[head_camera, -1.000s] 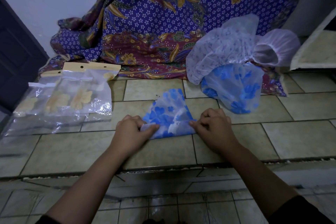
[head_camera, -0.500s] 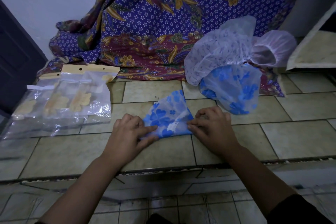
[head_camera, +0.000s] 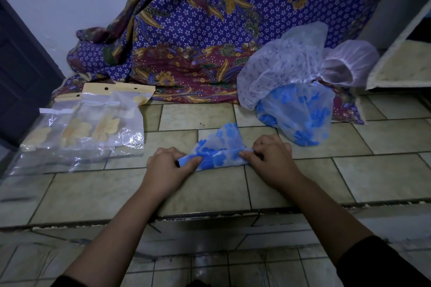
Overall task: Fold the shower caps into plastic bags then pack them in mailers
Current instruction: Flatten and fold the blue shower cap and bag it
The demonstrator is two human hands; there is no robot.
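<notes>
- The left hand [head_camera: 169,166] and the right hand [head_camera: 274,162] rested on the tiled ledge [head_camera: 210,193] with fingers curled. Each pinched one end of the blue-flowered shower cap [head_camera: 221,147], which lay part-folded between them.
- Clear plastic bags [head_camera: 98,128] lay farther back on the left.
- A heap of unfolded caps [head_camera: 293,81] sat back right, against the batik cloth [head_camera: 198,25].

Blue-flowered translucent shower cap [head_camera: 219,149], purple white-starred batik cloth [head_camera: 198,18] with maroon-gold border, beige marbled tiles [head_camera: 210,189]
</notes>
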